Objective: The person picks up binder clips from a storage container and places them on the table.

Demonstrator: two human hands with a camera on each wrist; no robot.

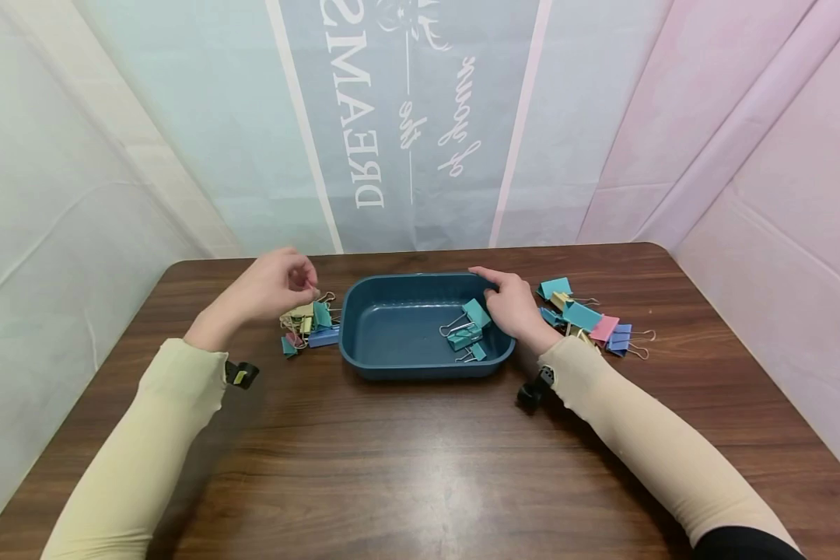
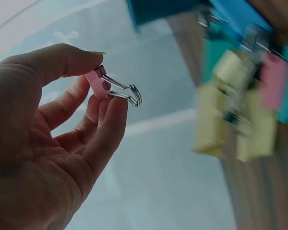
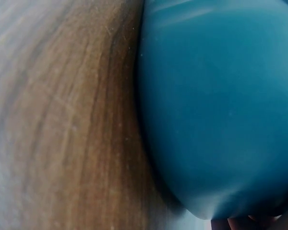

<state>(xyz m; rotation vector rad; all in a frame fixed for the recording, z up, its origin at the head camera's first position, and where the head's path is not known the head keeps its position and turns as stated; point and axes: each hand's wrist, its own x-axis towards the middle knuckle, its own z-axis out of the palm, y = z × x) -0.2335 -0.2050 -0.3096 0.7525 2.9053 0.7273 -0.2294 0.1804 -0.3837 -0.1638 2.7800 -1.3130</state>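
Note:
My left hand (image 1: 269, 284) is raised above the left pile of binder clips. Between thumb and fingertips it pinches a small pink binder clip (image 2: 98, 84), whose silver wire handles point away from the hand. A dark blue plastic bin (image 1: 392, 369) stands between the hands, with several teal binder clips (image 1: 465, 336) lying at its right end. My right hand (image 1: 514, 307) holds the bin's right end at the rim, its index finger stretched along the back corner. In the right wrist view the bin's outer wall (image 3: 221, 105) hides most of that hand.
Left of the bin lies a pile of mixed binder clips (image 1: 322, 315) in yellow, teal, blue and pink. Another mixed pile (image 1: 581, 315) lies to the right, beyond the right wrist. The wooden table (image 1: 392, 467) ends at a printed cloth backdrop (image 1: 420, 218).

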